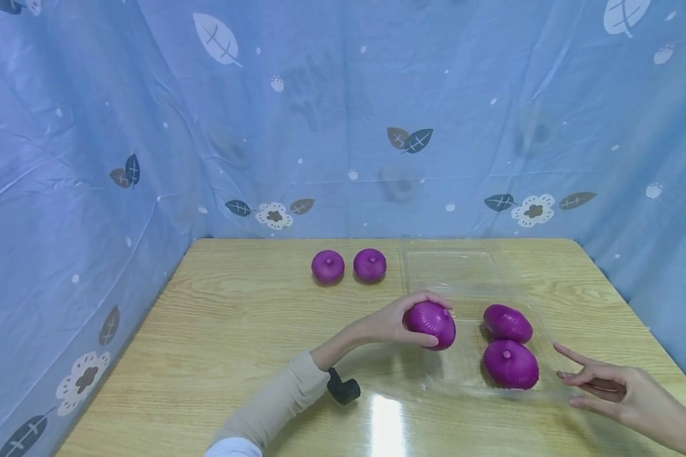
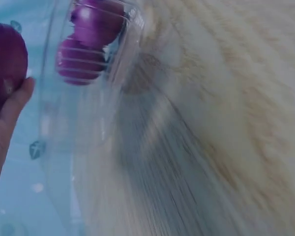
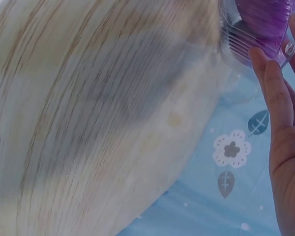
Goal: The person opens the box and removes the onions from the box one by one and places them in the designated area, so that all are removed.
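Observation:
My left hand (image 1: 403, 320) grips a shiny purple onion (image 1: 431, 325) with thumb and fingers around its sides, over the left part of a clear plastic box (image 1: 463, 374). In the left wrist view, the held onion (image 2: 7, 69) is cut off by the frame edge. Two more purple onions, a rear one (image 1: 507, 322) and a front one (image 1: 511, 364), lie against each other in the box's right half. My right hand (image 1: 620, 387) is at the box's right side, fingers extended and loosely spread. In the right wrist view, its fingertips (image 3: 258, 56) overlap the box's edge.
Two further purple onions, one on the left (image 1: 328, 266) and one on the right (image 1: 369, 264), sit at the back of the wooden table (image 1: 223, 330). The box's clear lid (image 1: 451, 263) lies folded back behind it. A black device (image 1: 343, 388) is at my left wrist. Blue patterned curtains (image 1: 343, 178) border the table.

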`<state>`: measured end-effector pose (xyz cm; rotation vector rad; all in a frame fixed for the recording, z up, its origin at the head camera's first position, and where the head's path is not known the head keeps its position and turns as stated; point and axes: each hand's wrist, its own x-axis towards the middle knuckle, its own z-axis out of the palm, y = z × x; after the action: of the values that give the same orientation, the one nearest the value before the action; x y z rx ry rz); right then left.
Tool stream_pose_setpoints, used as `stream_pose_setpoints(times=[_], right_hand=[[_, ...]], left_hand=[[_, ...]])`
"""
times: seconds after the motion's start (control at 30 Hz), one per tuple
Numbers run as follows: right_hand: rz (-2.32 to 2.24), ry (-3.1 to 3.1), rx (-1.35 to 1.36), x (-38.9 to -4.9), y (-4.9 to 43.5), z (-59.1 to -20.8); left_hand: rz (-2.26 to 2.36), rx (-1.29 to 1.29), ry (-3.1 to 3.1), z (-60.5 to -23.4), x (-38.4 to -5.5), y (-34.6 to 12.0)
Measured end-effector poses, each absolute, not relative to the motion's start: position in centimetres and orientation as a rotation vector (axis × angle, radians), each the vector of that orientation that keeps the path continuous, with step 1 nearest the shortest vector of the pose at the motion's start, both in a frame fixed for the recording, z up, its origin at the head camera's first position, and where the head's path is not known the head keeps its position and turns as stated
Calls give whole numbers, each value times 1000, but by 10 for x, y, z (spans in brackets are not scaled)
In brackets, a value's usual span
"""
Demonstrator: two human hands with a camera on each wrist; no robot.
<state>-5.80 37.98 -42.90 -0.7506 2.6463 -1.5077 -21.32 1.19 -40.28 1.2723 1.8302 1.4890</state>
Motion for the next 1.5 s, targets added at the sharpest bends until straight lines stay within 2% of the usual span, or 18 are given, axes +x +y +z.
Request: stream_pose_setpoints(times=[0.37,0.53,0.9,1.3,1.5], right_hand=[[-1568,2612,-775,-57,383,-431],[-1534,2680,-763,-55,383,-436],[-1523,2760,-734,-53,383,-441],[-1584,2702,-768,-52,382,-441],[-1628,2623,-773,-53,382,-442]], left_hand=[[1521,1304,1978,-398,-199,-48],[1539,1227,2001,-403,-199,-73],[1676,979,2049,-417,-239,-139],[1799,920,2212,-415,-292,-199],[1861,707,2246,-420,-313,-216]])
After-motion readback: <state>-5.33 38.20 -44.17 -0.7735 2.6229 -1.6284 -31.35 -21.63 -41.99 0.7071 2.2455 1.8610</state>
